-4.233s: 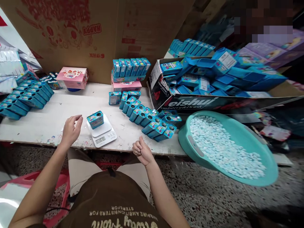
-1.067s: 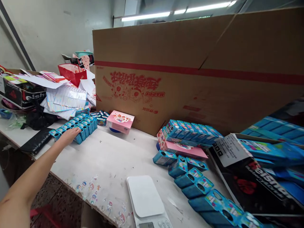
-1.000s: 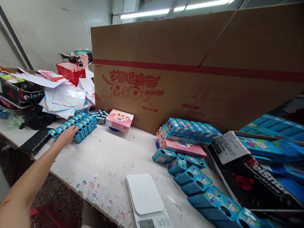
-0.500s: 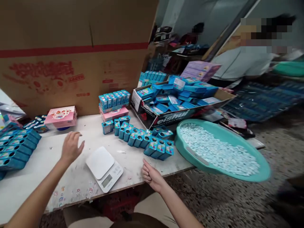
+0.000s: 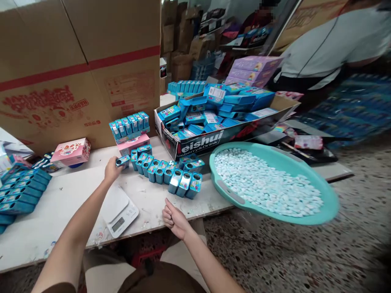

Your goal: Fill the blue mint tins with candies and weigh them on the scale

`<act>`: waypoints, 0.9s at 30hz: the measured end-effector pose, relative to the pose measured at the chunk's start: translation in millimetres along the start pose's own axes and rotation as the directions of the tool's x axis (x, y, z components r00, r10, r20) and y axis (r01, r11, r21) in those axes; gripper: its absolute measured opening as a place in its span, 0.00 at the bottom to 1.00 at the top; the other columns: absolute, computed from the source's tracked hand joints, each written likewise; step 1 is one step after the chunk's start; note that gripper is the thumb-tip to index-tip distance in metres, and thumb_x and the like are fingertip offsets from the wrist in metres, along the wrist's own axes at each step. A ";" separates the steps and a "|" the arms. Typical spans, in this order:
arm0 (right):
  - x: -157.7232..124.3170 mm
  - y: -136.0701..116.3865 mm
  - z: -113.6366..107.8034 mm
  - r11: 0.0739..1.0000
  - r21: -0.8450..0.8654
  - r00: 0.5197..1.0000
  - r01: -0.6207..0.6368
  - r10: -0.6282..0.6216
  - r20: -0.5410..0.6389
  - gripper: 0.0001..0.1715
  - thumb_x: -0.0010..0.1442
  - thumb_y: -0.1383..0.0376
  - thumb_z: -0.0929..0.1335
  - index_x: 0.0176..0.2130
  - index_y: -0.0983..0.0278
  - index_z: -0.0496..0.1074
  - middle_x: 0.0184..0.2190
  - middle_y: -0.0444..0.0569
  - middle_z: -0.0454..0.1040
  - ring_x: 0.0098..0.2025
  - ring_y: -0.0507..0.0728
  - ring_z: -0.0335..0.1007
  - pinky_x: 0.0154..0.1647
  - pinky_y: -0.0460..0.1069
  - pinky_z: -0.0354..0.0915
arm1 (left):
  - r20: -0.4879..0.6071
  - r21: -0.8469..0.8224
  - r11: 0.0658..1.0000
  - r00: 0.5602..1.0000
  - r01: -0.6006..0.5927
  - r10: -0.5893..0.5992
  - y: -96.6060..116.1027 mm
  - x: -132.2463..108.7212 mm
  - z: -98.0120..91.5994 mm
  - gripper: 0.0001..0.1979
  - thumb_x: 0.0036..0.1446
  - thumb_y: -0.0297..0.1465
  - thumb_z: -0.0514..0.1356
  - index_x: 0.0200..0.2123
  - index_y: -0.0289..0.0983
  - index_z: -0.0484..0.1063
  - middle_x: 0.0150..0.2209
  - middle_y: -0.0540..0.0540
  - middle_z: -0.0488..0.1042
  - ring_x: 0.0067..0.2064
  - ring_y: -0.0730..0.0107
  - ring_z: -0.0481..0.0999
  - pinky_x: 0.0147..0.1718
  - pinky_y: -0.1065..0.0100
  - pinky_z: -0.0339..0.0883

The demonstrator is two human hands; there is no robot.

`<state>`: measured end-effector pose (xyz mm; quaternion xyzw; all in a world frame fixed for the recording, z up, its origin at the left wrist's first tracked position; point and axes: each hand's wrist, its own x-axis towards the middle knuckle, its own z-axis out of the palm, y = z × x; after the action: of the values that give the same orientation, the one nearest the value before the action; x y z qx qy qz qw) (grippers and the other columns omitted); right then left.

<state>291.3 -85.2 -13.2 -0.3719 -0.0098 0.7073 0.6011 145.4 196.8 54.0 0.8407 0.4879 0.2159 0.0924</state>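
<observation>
Blue tin [image 5: 122, 160]: just left of a crooked row of tins [image 5: 159, 171], beyond the scale [image 5: 120, 211]; from where I stand, whether its base meets the table [image 5: 71, 191] cannot be told. Left hand [image 5: 112, 169]: fingers closed about the tin's left end. Right hand [image 5: 174, 219]: fingers curled into the palm, thumb out, near the table's front edge. Behind the row: a pink box [image 5: 134, 143] bearing more upright tins [image 5: 130, 124]. To the right: a teal basin [image 5: 329, 200] of pale pieces [image 5: 269, 183]; behind it, a carton [image 5: 198, 144] heaped with tins lying askew. At the back: an upright cardboard panel [image 5: 128, 89].
</observation>
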 end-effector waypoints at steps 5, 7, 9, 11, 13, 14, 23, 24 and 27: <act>-3.2 0.5 -0.8 0.999 0.034 0.999 -0.001 -0.001 0.043 0.32 0.52 0.47 0.69 0.17 0.63 0.49 0.11 0.35 0.50 0.11 0.43 0.40 0.12 0.42 0.35 | -0.194 -0.051 0.996 0.979 -0.077 0.066 5.2 -56.9 -40.5 0.14 0.52 0.37 0.59 0.41 0.39 0.64 0.40 0.44 0.69 0.43 0.62 0.70 0.43 0.62 0.64; -4.9 0.6 -0.9 0.999 0.046 0.999 -0.004 0.002 0.054 0.32 0.52 0.48 0.69 0.17 0.63 0.48 0.11 0.35 0.49 0.12 0.43 0.40 0.12 0.41 0.35 | -0.300 -0.105 0.994 0.954 -0.037 0.004 7.6 -82.5 -56.2 0.17 0.50 0.40 0.61 0.40 0.39 0.64 0.37 0.46 0.69 0.39 0.65 0.70 0.40 0.64 0.65; -6.3 1.3 -1.3 0.999 0.050 0.999 -0.004 0.001 0.053 0.32 0.52 0.48 0.69 0.17 0.63 0.49 0.11 0.35 0.49 0.12 0.43 0.39 0.12 0.41 0.35 | -0.356 -0.150 0.988 0.930 0.040 -0.092 9.8 -107.1 -68.8 0.18 0.48 0.42 0.62 0.38 0.39 0.63 0.34 0.49 0.68 0.35 0.68 0.70 0.36 0.66 0.66; -7.2 2.8 -2.2 0.999 0.047 0.999 0.002 -0.004 0.045 0.32 0.52 0.48 0.69 0.17 0.62 0.49 0.11 0.35 0.49 0.12 0.43 0.39 0.12 0.42 0.35 | -0.375 -0.182 0.977 0.910 0.114 -0.177 11.3 -129.4 -76.3 0.19 0.47 0.42 0.63 0.37 0.39 0.63 0.32 0.50 0.67 0.33 0.69 0.69 0.33 0.68 0.66; -7.6 4.6 -3.1 0.999 0.035 0.999 0.004 -0.005 0.043 0.32 0.52 0.49 0.69 0.17 0.62 0.49 0.11 0.35 0.50 0.12 0.43 0.39 0.12 0.42 0.36 | -0.375 -0.218 0.963 0.897 0.160 -0.234 11.9 -147.8 -78.1 0.19 0.46 0.42 0.63 0.36 0.39 0.63 0.33 0.50 0.67 0.33 0.70 0.69 0.32 0.68 0.67; -7.8 5.5 -3.5 1.000 0.026 0.999 0.001 -0.002 0.042 0.32 0.52 0.49 0.69 0.17 0.62 0.49 0.11 0.35 0.49 0.12 0.43 0.39 0.12 0.42 0.36 | -0.366 -0.237 0.956 0.895 0.174 -0.254 11.7 -155.2 -77.1 0.18 0.46 0.42 0.63 0.36 0.39 0.63 0.33 0.50 0.67 0.34 0.70 0.69 0.32 0.69 0.67; -12.5 7.0 -2.7 1.000 -0.007 0.999 -0.025 0.025 0.029 0.31 0.55 0.49 0.68 0.17 0.62 0.48 0.12 0.35 0.49 0.12 0.43 0.39 0.12 0.42 0.36 | -0.332 -0.304 0.931 0.894 0.201 -0.301 -0.8 -180.0 -55.4 0.18 0.48 0.42 0.63 0.38 0.39 0.64 0.36 0.48 0.68 0.38 0.68 0.70 0.36 0.67 0.70; -12.8 7.0 -2.7 1.000 -0.010 0.999 -0.028 0.028 0.021 0.31 0.55 0.49 0.67 0.17 0.62 0.48 0.12 0.35 0.48 0.12 0.43 0.39 0.12 0.42 0.36 | -0.326 -0.321 0.924 0.892 0.207 -0.314 -2.4 -180.3 -53.6 0.19 0.48 0.42 0.63 0.38 0.39 0.64 0.36 0.48 0.68 0.38 0.68 0.70 0.36 0.67 0.70; -13.5 7.3 -3.0 0.999 -0.029 0.999 -0.031 0.032 0.008 0.31 0.56 0.49 0.67 0.17 0.62 0.48 0.12 0.36 0.48 0.12 0.44 0.39 0.12 0.42 0.37 | -0.283 -0.354 0.907 0.898 0.229 -0.338 -5.9 -179.5 -49.7 0.19 0.47 0.42 0.63 0.39 0.39 0.64 0.36 0.48 0.69 0.38 0.68 0.71 0.37 0.67 0.70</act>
<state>286.8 -100.1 -11.8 -0.3778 -0.0168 0.7180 0.5843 40.9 42.6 47.1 0.6844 0.5747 0.4153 0.1697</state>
